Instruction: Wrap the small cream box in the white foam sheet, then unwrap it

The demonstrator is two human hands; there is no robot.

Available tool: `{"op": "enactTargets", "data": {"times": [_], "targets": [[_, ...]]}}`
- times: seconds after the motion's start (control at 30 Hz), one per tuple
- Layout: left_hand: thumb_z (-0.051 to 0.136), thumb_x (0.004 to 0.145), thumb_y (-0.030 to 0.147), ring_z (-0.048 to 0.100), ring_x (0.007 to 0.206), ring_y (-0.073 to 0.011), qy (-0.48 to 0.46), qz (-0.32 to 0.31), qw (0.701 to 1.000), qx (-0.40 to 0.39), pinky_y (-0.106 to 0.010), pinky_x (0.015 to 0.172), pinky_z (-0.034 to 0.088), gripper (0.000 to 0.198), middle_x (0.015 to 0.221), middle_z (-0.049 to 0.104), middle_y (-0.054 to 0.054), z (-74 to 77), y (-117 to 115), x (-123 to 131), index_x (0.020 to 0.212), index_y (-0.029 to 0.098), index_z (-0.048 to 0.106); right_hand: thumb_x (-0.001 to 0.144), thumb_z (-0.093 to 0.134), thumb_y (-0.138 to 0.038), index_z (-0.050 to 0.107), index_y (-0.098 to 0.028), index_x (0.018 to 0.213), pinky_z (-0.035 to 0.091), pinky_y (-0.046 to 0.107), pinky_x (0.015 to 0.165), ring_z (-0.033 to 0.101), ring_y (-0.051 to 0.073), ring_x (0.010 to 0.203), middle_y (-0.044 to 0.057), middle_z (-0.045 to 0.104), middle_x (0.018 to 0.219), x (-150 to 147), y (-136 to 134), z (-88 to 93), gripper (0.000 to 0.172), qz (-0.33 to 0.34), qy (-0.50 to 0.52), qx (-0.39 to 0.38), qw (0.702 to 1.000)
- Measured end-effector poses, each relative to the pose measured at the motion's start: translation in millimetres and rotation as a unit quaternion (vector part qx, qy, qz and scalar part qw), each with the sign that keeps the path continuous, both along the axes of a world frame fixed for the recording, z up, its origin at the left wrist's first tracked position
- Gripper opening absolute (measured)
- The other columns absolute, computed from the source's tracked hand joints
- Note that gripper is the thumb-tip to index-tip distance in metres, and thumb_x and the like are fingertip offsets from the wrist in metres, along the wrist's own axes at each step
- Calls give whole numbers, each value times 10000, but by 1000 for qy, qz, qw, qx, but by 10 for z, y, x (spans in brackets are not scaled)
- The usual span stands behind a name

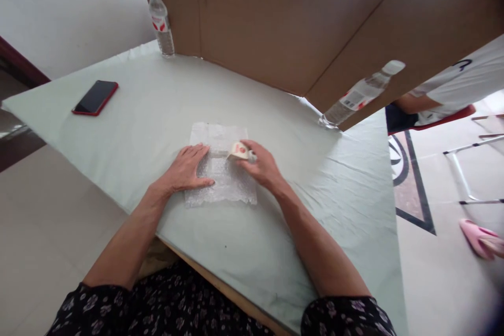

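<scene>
One bubble-wrap sheet (220, 178) lies on the table (157, 100); left hand (187, 168) flat on it, fingers together. Right hand (262, 165) clamps one small cream object (239, 150), possibly a cup, atop it. Beyond the sheet: two bottles (161, 21), one phone (95, 97).

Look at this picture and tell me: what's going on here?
A person sits at a table with a sheet of bubble wrap spread out in front. The left hand lies flat on the wrap. The right hand holds a small cream item with a red mark, over the wrap's far part. A phone lies off to the left.
</scene>
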State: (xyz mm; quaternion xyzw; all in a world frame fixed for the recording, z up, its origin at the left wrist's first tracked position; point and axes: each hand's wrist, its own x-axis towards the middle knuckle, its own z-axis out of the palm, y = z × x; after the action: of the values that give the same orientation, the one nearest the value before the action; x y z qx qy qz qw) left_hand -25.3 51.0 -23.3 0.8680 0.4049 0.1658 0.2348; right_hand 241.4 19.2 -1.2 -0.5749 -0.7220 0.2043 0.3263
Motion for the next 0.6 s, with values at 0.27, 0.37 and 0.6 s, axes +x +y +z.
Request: {"op": "enactTargets", "data": {"times": [0.27, 0.37, 0.6], "targets": [[770, 706, 581, 290, 1506, -405, -6, -5, 1000, -23, -545, 1232, 132, 965, 1586, 405, -209, 57, -4, 16, 1498, 160, 413, 704, 692, -436, 610, -163, 1270, 450, 597, 1005, 613, 377, 1155, 189, 672, 1260, 954, -89, -194, 633, -196, -73, -1, 978], [780, 706, 583, 287, 1509, -405, -19, -9, 999, -25, -539, 1235, 134, 961, 1584, 414, -197, 62, -3, 12, 1496, 174, 420, 756, 681, -453, 579, -170, 1315, 392, 617, 1074, 522, 392, 1303, 208, 594, 1384, 823, -182, -156, 634, -218, -88, 88, 968], [761, 731, 625, 329, 1495, -390, 14, -17, 999, 32, -537, 1229, 208, 938, 1568, 437, -194, 33, 11, -2, 1487, 174, 438, 899, 583, -297, 638, -203, 1246, 422, 484, 1099, 550, 296, 1308, 149, 611, 1404, -127, -253, -31, 364, 15, -129, 98, 987]]}}
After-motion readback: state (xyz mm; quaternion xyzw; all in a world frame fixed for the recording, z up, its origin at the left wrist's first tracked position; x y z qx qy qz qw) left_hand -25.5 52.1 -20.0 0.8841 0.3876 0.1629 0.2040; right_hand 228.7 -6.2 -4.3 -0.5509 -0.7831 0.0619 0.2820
